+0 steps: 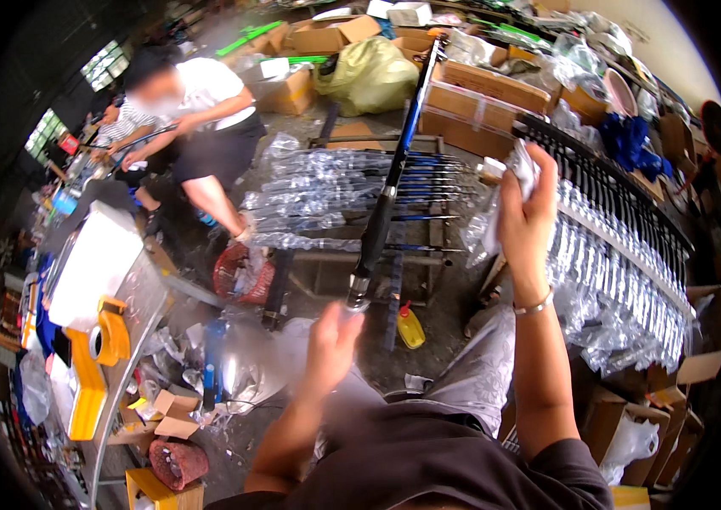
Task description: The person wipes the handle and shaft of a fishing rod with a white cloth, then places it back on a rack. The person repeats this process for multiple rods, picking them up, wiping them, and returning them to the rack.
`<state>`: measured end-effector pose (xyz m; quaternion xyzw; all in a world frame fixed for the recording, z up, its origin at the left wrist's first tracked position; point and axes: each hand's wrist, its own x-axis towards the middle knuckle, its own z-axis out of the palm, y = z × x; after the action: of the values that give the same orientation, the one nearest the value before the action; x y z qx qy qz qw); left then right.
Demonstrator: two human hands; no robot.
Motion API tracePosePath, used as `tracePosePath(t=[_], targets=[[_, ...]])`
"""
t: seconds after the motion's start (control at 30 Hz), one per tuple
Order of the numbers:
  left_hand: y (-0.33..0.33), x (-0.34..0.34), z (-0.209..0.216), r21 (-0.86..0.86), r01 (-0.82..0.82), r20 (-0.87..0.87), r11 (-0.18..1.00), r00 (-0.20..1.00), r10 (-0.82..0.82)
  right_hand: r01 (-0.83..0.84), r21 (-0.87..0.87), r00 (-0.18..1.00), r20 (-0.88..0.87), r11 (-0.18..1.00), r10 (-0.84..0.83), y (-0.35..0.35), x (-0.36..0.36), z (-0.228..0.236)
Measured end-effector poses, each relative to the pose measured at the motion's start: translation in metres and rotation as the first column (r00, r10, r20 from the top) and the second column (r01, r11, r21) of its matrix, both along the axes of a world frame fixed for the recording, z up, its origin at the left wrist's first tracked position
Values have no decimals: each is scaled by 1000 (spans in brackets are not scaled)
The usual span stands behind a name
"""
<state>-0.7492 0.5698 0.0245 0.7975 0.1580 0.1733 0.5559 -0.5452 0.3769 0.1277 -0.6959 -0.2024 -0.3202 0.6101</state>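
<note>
My left hand (330,350) is closed around the butt end of a black and blue fishing rod (386,191). The rod slants up and away from me, its far end near the cardboard boxes. Raised to the right, my right hand (530,208) pinches a crumpled whitish cloth or wrap (523,168); its exact kind is unclear. It is apart from the rod. Beyond the held rod, several plastic-wrapped rods (313,200) lie side by side on a low metal frame (437,263). More wrapped rods (611,255) stand in a dark rack to the right of my right arm.
A person (212,102) in a white shirt bends at the far left. A table (135,340) with a yellow tape dispenser (110,331) stands left. A red basket (243,272) and a yellow bottle (409,325) are on the floor. Cardboard boxes (479,98) and a yellow-green sack (369,76) lie behind.
</note>
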Motion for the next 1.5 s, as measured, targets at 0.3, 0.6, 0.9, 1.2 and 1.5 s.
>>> tracePosePath(t=[0.3,0.6,0.9,1.2,1.5], targets=[[21,47,-12,-490,5,194,871,976,103,-435,175,670,-592,883,447,12,-59,-127],[12,65,-14,-720,93,246,688,961,127,-434,176,642,-628,883,441,1,-66,-143],[13,79,10,-791,187,258,583,965,41,-506,162,518,-729,847,448,1,-85,-166],[8,92,16,-839,221,262,498,965,14,-493,113,560,-717,862,415,-10,-84,-175],[-1,96,25,-841,233,251,489,968,-30,-370,604,108,-727,706,678,-69,-84,-243]])
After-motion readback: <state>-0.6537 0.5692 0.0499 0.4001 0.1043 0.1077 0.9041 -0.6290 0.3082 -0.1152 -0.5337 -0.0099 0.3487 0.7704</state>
